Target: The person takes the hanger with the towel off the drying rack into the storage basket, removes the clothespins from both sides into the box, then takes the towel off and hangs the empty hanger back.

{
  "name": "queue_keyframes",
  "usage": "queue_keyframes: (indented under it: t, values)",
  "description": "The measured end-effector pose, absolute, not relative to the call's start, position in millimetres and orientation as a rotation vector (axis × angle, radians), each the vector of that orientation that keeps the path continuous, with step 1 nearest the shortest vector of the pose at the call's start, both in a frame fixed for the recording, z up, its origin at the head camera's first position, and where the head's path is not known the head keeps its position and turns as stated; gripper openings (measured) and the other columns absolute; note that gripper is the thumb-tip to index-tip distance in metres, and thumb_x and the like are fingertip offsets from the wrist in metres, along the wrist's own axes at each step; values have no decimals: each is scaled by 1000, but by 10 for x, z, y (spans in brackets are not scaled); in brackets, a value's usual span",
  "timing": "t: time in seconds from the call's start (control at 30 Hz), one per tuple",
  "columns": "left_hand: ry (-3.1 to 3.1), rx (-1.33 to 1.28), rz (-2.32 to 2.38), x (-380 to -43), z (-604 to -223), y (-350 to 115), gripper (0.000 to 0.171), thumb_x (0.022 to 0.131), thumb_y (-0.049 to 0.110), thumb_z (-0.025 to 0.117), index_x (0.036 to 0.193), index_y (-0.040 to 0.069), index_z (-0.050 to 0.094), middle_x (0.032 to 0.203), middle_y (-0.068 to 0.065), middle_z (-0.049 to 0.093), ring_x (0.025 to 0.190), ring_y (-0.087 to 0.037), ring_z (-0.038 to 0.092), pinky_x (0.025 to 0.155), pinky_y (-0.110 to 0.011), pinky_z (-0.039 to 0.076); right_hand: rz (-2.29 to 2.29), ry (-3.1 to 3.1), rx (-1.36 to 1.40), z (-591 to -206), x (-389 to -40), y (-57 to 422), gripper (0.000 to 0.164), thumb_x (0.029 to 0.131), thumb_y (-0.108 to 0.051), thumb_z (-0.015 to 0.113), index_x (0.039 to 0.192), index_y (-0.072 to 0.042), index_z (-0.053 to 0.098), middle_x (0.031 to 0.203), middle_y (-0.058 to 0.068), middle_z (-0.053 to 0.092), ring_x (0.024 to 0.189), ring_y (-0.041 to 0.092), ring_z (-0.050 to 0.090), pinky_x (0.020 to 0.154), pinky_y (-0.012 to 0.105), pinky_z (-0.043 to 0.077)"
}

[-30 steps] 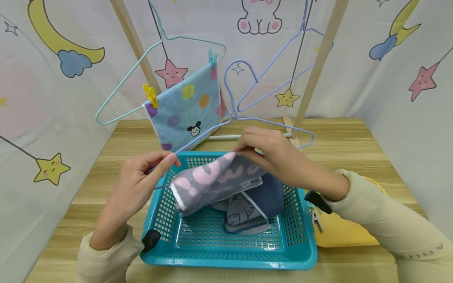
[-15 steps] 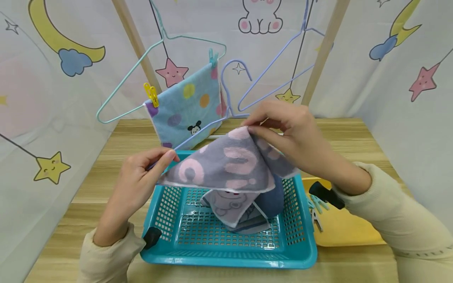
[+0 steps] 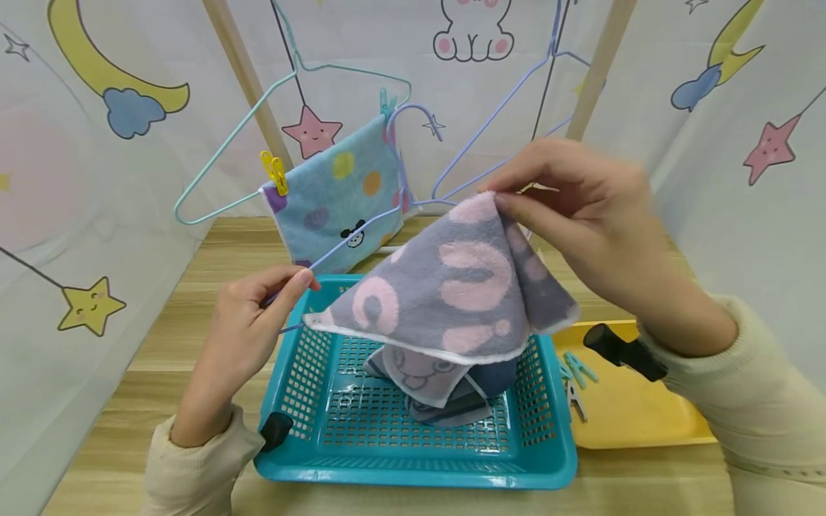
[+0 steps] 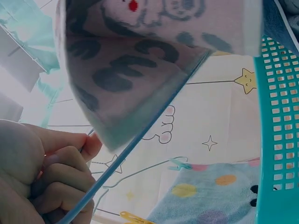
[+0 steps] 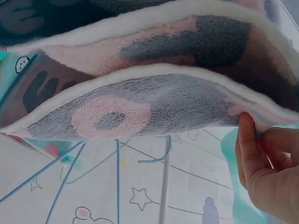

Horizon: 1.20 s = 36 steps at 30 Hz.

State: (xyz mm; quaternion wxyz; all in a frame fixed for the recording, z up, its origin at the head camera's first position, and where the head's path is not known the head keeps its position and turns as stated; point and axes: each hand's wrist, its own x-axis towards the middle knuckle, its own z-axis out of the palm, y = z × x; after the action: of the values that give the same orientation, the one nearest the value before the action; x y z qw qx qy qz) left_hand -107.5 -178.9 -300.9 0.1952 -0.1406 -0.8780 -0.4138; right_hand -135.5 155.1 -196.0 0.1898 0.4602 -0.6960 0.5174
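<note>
My left hand (image 3: pixel 258 315) grips the left end of a light purple wire hanger (image 3: pixel 348 240), whose hook points up. Over the hanger's lower bar hangs a grey towel (image 3: pixel 419 308) with pink letters and a white edge. My right hand (image 3: pixel 581 222) pinches the towel's upper fold between thumb and fingers and holds it up to the right. The hanger's right part is hidden behind towel and hand. In the left wrist view the towel's paler side (image 4: pixel 154 70) drapes by the blue-looking bar (image 4: pixel 140 130). The right wrist view shows the fingers (image 5: pixel 250 140) on the fabric.
Below stands a teal basket (image 3: pixel 413 479) with more folded towels (image 3: pixel 452 405). A yellow tray (image 3: pixel 639 416) with several clothespins (image 3: pixel 576 369) lies at the right. Behind, a blue dotted towel (image 3: pixel 348 186) hangs clipped on a green hanger (image 3: pixel 222 150); another purple hanger (image 3: pixel 497 107) hangs from above.
My right hand has moved up and right, pulling the towel out of the basket and spreading it along the hanger. The hanger's hook has shifted slightly left; the left hand has hardly moved.
</note>
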Motion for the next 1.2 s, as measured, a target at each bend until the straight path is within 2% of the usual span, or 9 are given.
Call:
queue_keyframes:
  t: [0.27,0.47,0.63,0.87,1.0,1.2]
  values:
    - [-2456,-379,-1146,-1093,-3027,-1811,22,104,24,56,96,14,74,58,-1,37,49,-16,34,46,-29,27,1575,-1857,1304,-1846,-1371,1621,11,90,14,63,99,18,66,96,34,63,86,34,63,82,36,55]
    - [-2433,-369,-1152,-1094,-3028,-1844,21,104,22,57,97,13,75,59,-1,35,49,-16,30,45,-30,24,1501,-1996,1281,-1929,-1322,1542,12,91,11,63,102,10,70,100,25,66,87,31,64,79,35,56]
    - [-2430,-357,-1165,-1087,-3041,-1871,20,103,21,57,99,12,75,58,-1,34,47,-15,30,42,-30,23,1498,-2078,1269,-2041,-1260,1388,13,90,16,62,100,10,68,98,17,66,88,26,64,76,35,57]
    - [-2423,-313,-1153,-1074,-3050,-1926,20,103,21,58,101,11,75,56,-1,33,45,-15,30,41,-29,23,1440,-2215,1297,-2422,-1412,1304,17,89,15,65,100,2,69,101,6,67,94,18,64,78,31,57]
    - [-2419,-290,-1138,-1070,-3036,-1945,21,103,22,58,100,11,75,56,-1,33,45,-15,30,41,-29,22,1190,-2394,1334,-2719,-1517,1357,15,89,10,67,100,-1,68,102,3,65,95,15,64,79,27,55]
    - [-2398,-263,-1130,-1067,-3024,-1984,21,103,21,58,96,10,75,54,0,33,43,-13,29,41,-29,22,892,-2541,1304,-3027,-1590,1535,16,88,9,68,99,-3,67,99,4,64,90,18,65,77,34,55]
